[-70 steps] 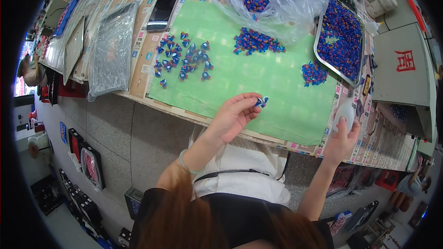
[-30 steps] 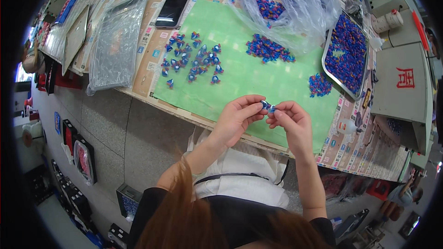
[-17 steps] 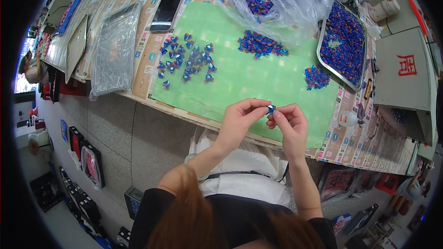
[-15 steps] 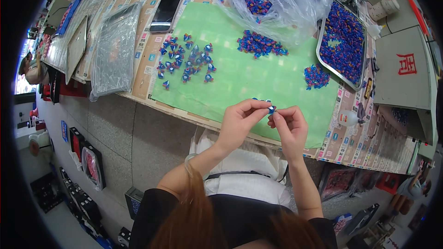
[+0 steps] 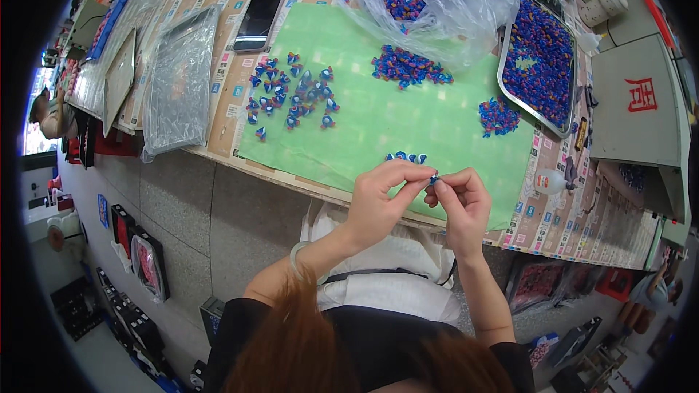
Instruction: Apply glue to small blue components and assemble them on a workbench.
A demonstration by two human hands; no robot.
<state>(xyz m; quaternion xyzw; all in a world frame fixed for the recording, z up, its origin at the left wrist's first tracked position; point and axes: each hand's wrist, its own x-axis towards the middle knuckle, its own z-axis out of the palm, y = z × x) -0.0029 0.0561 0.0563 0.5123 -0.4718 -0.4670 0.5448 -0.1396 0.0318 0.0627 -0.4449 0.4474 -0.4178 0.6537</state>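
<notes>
Over the near edge of a green mat (image 5: 349, 116), my left hand (image 5: 386, 193) and my right hand (image 5: 462, 204) meet fingertip to fingertip. Both pinch one small blue plastic piece (image 5: 435, 179), mostly covered by the fingers. Just beyond my left hand lies a short row of blue-and-white pieces (image 5: 408, 158). Farther left on the mat, several similar assembled pieces (image 5: 295, 94) are spread in a loose group. A heap of small blue and red parts (image 5: 411, 68) lies at the far middle, and a smaller heap (image 5: 499, 117) sits to the right.
A metal tray (image 5: 502, 76) of blue and orange parts stands at the right. Behind the mat is a clear plastic bag (image 5: 466, 11) with more parts. A phone (image 5: 260, 18) and a plastic-wrapped tray (image 5: 182, 80) lie left; a small bottle (image 5: 550, 183) stands near the right edge.
The pinched piece and my fingertips have shifted slightly right and down. More of the short row beyond my left hand now shows.
</notes>
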